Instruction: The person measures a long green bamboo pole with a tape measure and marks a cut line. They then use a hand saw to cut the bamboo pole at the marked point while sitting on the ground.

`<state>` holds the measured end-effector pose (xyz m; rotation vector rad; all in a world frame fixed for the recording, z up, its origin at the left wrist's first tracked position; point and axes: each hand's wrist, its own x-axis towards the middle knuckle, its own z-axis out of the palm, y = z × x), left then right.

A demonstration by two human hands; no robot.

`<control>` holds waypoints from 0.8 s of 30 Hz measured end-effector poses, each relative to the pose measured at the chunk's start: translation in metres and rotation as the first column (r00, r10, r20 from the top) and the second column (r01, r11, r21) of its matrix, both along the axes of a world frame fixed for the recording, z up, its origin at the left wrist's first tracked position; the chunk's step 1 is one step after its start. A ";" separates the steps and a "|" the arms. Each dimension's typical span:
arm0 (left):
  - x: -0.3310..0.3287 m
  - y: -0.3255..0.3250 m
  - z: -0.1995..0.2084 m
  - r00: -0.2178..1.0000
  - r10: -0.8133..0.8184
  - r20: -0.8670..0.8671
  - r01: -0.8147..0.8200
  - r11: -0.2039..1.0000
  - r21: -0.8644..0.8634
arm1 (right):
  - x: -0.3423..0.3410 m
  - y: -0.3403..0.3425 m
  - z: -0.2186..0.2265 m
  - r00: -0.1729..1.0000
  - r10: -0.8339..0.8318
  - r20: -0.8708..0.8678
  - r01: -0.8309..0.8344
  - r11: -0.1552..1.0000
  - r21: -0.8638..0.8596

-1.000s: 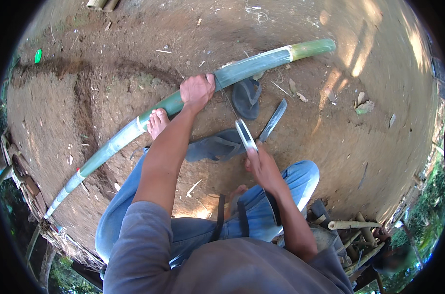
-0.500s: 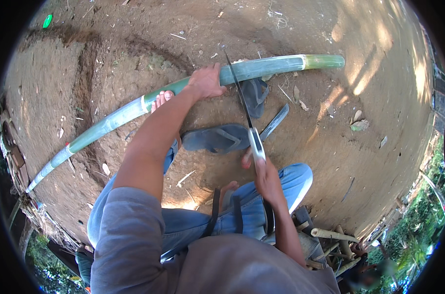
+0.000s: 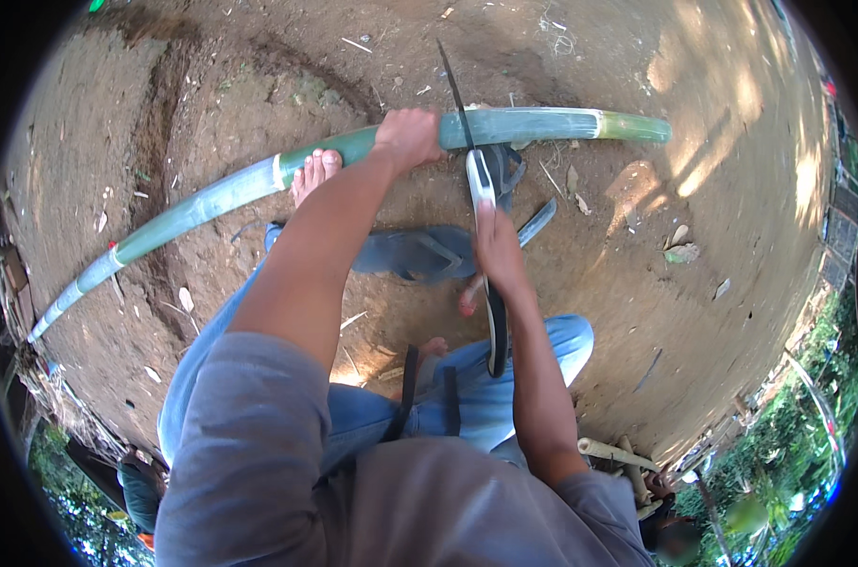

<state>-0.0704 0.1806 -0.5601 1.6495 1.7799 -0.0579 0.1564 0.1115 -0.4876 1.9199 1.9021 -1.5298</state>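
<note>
Probably stiff and slick: the long bamboo pole (image 3: 533,124)

Nearest the camera, a grey shirt (image 3: 438,501) and blue jeans (image 3: 559,342) frame the work. The right hand (image 3: 497,241) is wrapped round the handle of a saw (image 3: 473,157), whose back end reaches toward the lap.

A little farther out, a dark sandal (image 3: 415,253) lies on the dirt ground (image 3: 637,302). A second sandal (image 3: 498,180) sits close to the pole, partly hidden by the saw, and what looks like a knife (image 3: 538,222) pokes out just right of the right hand.

Beyond these, the pole stretches from side to side, low over the ground (its bow is likely the lens's doing). The left hand (image 3: 410,139) is clamped over it, fingertips out of sight, and the toes of a bare foot (image 3: 317,173) rest on it to the left. The saw blade crosses the pole just right of the left hand; whether the teeth bite into it, I cannot tell.

Being bamboo, it should be hollow, rigid and fairly light for its length, not fragile but awkwardly long. Its smooth green skin looks ready to roll or slide, so a full wrap beside a joint ring, plus weight from the foot, seems the best hold, with the fingers well clear of the blade.

Farthest off, fallen leaves (image 3: 680,253) dot the ground, and greenery (image 3: 807,425) fills the right rim.
</note>
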 end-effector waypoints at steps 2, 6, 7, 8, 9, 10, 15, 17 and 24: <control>-0.010 -0.008 -0.002 1.000 0.010 -0.029 -0.010 1.000 -0.008 | -0.010 -0.005 0.045 0.999 -0.046 -0.003 0.045 0.982 -0.182; -0.018 -0.018 -0.003 0.996 0.059 -0.061 -0.060 0.998 -0.015 | 0.047 -0.079 0.114 0.997 -0.069 -0.043 0.058 0.976 -0.209; -0.018 -0.017 -0.004 0.997 0.057 -0.058 -0.058 0.998 -0.015 | 0.049 -0.081 0.119 0.996 -0.080 -0.049 0.070 0.982 -0.178; -0.017 -0.020 -0.001 0.997 0.043 -0.063 -0.045 0.998 -0.036 | 0.036 -0.073 0.105 0.997 -0.038 -0.068 0.030 0.993 -0.112; -0.015 -0.013 0.005 0.998 0.032 -0.062 -0.035 0.999 -0.042 | 0.021 -0.054 0.085 0.997 0.009 -0.079 -0.011 1.000 -0.028; -0.008 -0.006 0.012 0.998 0.012 -0.059 -0.015 0.999 -0.042 | 0.008 -0.024 0.042 1.000 0.008 -0.026 -0.008 1.000 -0.014; -0.019 -0.015 0.001 0.997 0.035 -0.070 -0.036 0.999 -0.011 | 0.002 -0.027 0.066 0.998 -0.054 -0.025 0.047 0.972 -0.228; -0.021 -0.018 -0.006 0.997 0.061 -0.056 -0.061 0.998 -0.009 | 0.032 -0.068 0.099 0.994 -0.011 -0.113 0.002 0.997 -0.080; -0.005 -0.007 -0.005 0.999 -0.006 -0.035 0.007 0.999 0.040 | -0.001 0.001 0.019 0.999 -0.033 -0.042 0.027 0.988 -0.150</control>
